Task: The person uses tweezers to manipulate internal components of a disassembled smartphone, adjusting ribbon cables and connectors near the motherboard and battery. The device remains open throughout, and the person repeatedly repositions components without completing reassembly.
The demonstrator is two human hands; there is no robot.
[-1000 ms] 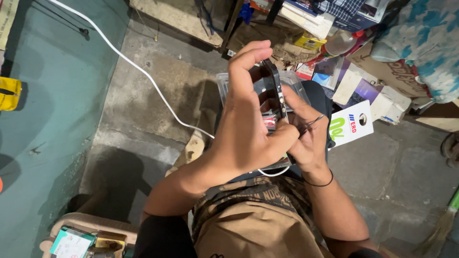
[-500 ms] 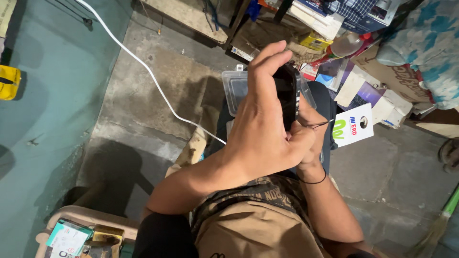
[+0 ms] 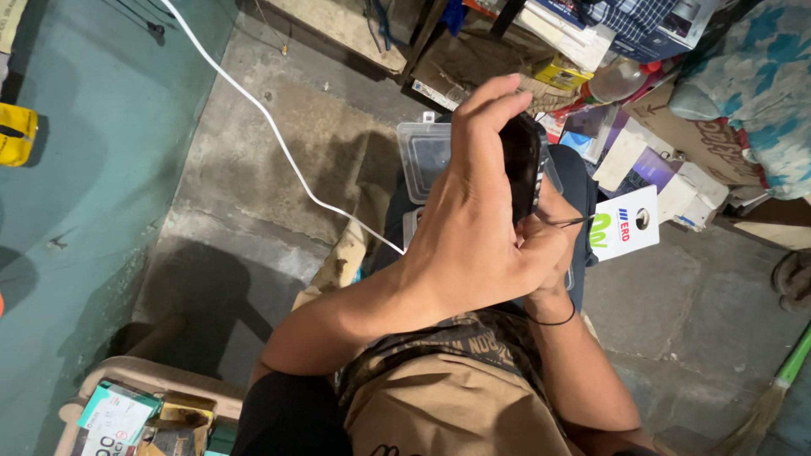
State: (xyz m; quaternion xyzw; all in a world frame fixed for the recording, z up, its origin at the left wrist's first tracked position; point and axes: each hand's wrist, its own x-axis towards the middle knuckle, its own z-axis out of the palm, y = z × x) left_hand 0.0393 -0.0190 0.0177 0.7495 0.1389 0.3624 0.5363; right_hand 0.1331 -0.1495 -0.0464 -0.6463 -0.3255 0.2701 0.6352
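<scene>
The left hand [image 3: 473, 228] was curled around a black phone [image 3: 522, 165], fingers over its top edge, held on edge above the lap. The right hand [image 3: 545, 253] sat just behind it, mostly hidden, its grip impossible to tell. A clear plastic box [image 3: 422, 152] lay beneath; bare concrete floor [image 3: 279, 143] opened leftward, clutter [image 3: 642, 143] crowded right.

Dim, light from upper right, soft shadows left, sharp w/ slight edge distortion.

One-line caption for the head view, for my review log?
Seated person's left hand grips a dark handheld device while the right hand works beneath it, above a clear plastic box.
</scene>
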